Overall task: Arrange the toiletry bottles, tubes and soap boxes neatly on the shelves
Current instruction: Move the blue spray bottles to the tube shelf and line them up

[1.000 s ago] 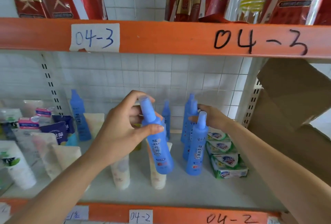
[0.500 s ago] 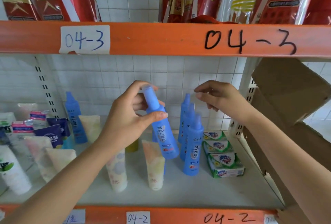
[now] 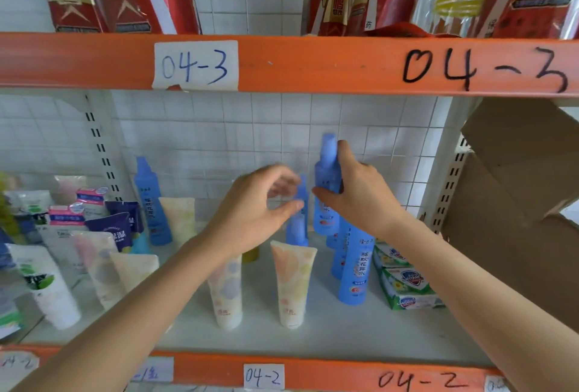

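My right hand [image 3: 360, 194] grips a blue spray bottle [image 3: 327, 185] and holds it upright in the air above the white shelf [image 3: 344, 335]. Just left of it, my left hand [image 3: 253, 213] is blurred, its fingers loosely curled and holding nothing. Below stand more blue bottles: one at the front [image 3: 355, 269], one behind my left hand [image 3: 297, 229], one far left [image 3: 150, 200]. Two pastel tubes [image 3: 293, 285] [image 3: 226, 291] stand cap-down at the front. Green and white soap boxes [image 3: 404, 282] are stacked on the right.
White and pastel tubes [image 3: 44, 288], dark pouches [image 3: 116, 229] and small boxes crowd the shelf's left side. An orange beam marked 04-3 [image 3: 313, 63] runs overhead with red packs above. A cardboard box [image 3: 520, 191] leans at the right, past the slotted upright.
The blue bottle has passed from my left hand to my right hand, which now holds it further right. My left hand has let go and stays beside it.
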Demonstrator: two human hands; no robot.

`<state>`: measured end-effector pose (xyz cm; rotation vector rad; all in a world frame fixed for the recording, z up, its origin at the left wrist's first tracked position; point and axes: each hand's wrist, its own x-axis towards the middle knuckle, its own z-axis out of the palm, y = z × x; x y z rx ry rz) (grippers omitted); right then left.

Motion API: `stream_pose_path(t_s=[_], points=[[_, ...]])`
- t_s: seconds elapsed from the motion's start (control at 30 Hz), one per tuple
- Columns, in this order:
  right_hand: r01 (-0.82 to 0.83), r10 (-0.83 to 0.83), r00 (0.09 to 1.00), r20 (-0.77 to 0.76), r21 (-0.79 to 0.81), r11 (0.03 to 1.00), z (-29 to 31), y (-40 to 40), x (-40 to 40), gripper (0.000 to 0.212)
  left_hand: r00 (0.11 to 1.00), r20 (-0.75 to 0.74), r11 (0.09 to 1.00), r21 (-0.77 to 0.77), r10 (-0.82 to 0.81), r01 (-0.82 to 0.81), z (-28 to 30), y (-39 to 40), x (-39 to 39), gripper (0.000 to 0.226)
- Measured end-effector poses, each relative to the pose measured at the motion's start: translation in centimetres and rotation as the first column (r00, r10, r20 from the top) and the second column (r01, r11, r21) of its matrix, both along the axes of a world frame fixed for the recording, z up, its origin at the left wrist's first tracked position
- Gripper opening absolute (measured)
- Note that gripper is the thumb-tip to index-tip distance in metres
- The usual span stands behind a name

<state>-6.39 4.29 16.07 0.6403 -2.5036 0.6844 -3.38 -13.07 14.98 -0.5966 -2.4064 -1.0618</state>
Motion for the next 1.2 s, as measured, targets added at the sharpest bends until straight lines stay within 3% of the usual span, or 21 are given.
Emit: stream_pose_path(t_s=[0.1, 0.2, 0.3, 0.47, 0.53, 0.67, 0.8, 1.1, 1.2], points=[[0.077, -0.075, 0.996, 0.046, -0.030, 0.997, -0.2, -1.0, -1.1, 0.037, 0.992, 0.117, 0.923, -0.386, 0.043, 0.006, -2.6, -1.0, 0.0, 0.031], [0.108, -0.098, 0.990, 0.103, -0.096, 0.990, -0.2, -1.9, -2.7, 0.027, 0.994, 0.095, 0.851, -0.525, 0.062, -0.003, -4.8, -1.1, 0.5, 0.024], [0.160, -0.143, 0.977, 0.157, -0.101, 0.982, -0.3, -2.6, -4.7, 0.027, 0.998, 0.040, 0.872, -0.489, 0.058, -0.031, -5.4, -1.2, 1.0, 0.014], [0.172, -0.118, 0.932, 0.343, -0.131, 0.976, -0.3, -3.4, -7.2, 0.032, 0.992, 0.076, 0.899, -0.435, 0.098, -0.055, -5.7, -2.6, 0.9, 0.013], [0.168, -0.106, 0.909, 0.402, -0.122, 0.978, -0.5, -3.8, -8.0, 0.023, 0.994, 0.074, 0.904, -0.427, 0.076, -0.037, -6.0, -3.1, 1.0, 0.013], [0.205, -0.186, 0.817, 0.546, 0.027, 0.978, -1.2, -4.3, -9.4, 0.016, 0.997, 0.068, 0.915, -0.404, 0.045, -0.014, -6.3, -3.6, 0.9, 0.010], [0.221, -0.173, 0.739, 0.651, 0.009, 0.975, -2.4, -4.4, -10.5, 0.016, 0.997, 0.075, 0.917, -0.398, 0.032, 0.000, -6.3, -3.6, 0.8, 0.009], [0.141, -0.217, 0.748, 0.627, 0.169, 0.975, -1.9, -5.0, -10.0, 0.023, 0.996, 0.092, 0.914, -0.405, 0.004, 0.034, -6.2, -3.0, 0.5, 0.011], [0.091, -0.225, 0.784, 0.579, 0.251, 0.964, -0.4, -5.1, -8.8, 0.012, 0.997, 0.071, 0.914, -0.405, -0.001, 0.030, -6.2, -2.8, 0.5, 0.012]])
